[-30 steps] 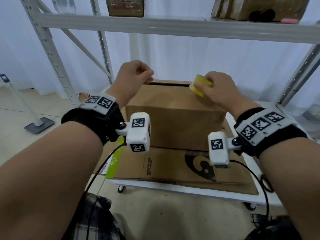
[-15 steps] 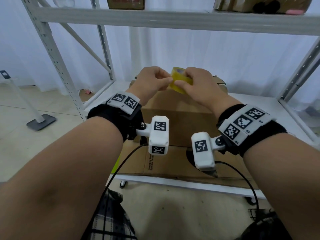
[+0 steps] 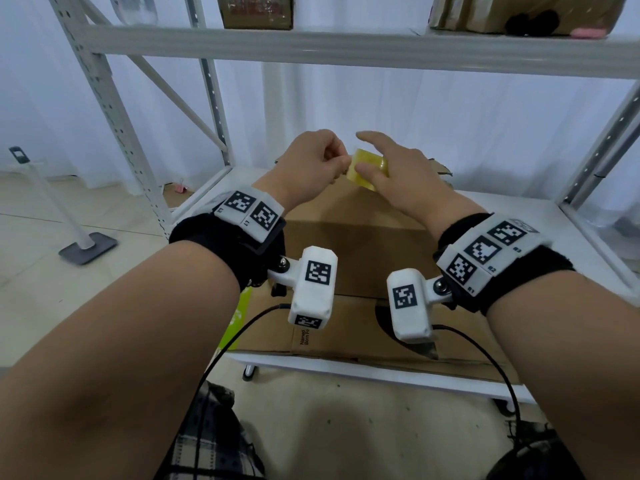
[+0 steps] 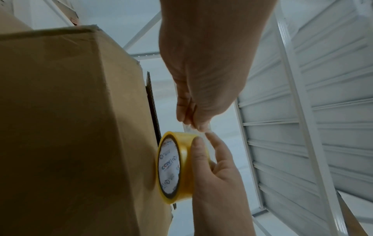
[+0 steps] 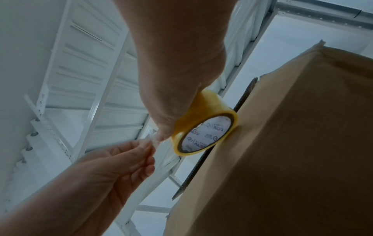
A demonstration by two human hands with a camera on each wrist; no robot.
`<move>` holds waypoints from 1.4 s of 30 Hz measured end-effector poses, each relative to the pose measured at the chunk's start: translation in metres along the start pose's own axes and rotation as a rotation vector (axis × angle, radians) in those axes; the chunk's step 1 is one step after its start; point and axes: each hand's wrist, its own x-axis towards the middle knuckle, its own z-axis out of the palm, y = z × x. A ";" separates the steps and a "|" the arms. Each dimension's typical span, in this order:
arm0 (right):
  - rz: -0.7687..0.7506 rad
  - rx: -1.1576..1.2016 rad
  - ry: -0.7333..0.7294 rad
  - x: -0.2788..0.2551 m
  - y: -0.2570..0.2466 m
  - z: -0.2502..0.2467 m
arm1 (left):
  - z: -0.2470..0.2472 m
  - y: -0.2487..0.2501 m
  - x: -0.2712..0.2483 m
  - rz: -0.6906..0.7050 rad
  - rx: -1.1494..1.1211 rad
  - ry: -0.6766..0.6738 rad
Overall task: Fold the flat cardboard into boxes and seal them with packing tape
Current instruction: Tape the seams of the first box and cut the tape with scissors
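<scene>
Right grip (image 3: 391, 174) around tape roll (image 3: 369, 168), left grip (image 3: 308, 164) pinching tape end (image 4: 196, 127), above box edge (image 4: 151, 103).

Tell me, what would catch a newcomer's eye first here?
Probably the yellow tape roll, held up in the middle by the right hand while the left hand pinches its loose end. Just below stands a brown cardboard box on a white shelf, with flat cardboard under it. The white cameras on both wrists stand out too.
</scene>
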 end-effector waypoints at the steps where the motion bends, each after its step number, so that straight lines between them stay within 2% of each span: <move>1: 0.012 -0.003 0.009 0.001 0.001 0.000 | -0.002 0.002 -0.001 0.034 0.011 0.004; 4: 0.042 0.012 0.036 0.006 0.006 -0.002 | -0.006 0.003 -0.004 0.087 0.027 0.022; 8: -0.023 0.138 0.079 0.006 0.004 0.001 | -0.016 -0.007 -0.005 0.012 -0.060 0.096; 12: -0.079 -0.088 0.168 0.008 -0.010 0.019 | -0.015 -0.022 -0.009 -0.063 -0.024 0.120; 14: -0.088 -0.161 0.196 0.007 -0.013 0.028 | -0.010 -0.032 -0.009 -0.147 0.011 0.136; 17: -0.105 -0.216 0.214 0.003 -0.007 0.033 | -0.014 -0.050 -0.012 -0.379 0.096 0.181; 19: -0.114 -0.225 0.205 0.001 -0.003 0.034 | -0.021 -0.065 -0.016 -0.528 0.082 0.099; 21: -0.109 -0.242 0.196 -0.001 0.001 0.033 | -0.027 -0.074 -0.021 -0.595 0.001 0.031; 25: -0.010 -0.245 0.265 -0.007 0.006 0.031 | -0.031 -0.071 -0.022 -0.584 -0.074 0.047; 28: 0.061 -0.189 0.373 -0.012 0.008 0.028 | -0.025 -0.056 -0.024 -0.617 -0.176 -0.036; 31: 0.112 -0.117 0.385 -0.020 0.011 0.031 | -0.017 -0.049 -0.025 -0.529 -0.036 -0.038; 33: 0.108 -0.143 0.352 -0.027 0.013 0.039 | -0.015 -0.053 -0.026 -0.446 0.086 -0.023; 35: 0.080 -0.216 0.335 -0.033 0.016 0.047 | -0.013 -0.063 -0.027 -0.437 0.152 -0.048; 38: 0.051 -0.207 0.408 -0.038 0.019 0.051 | -0.007 -0.079 -0.029 -0.498 0.104 -0.127; 42: 0.042 -0.163 0.493 -0.041 0.025 0.052 | 0.001 -0.080 -0.019 -0.547 0.005 -0.154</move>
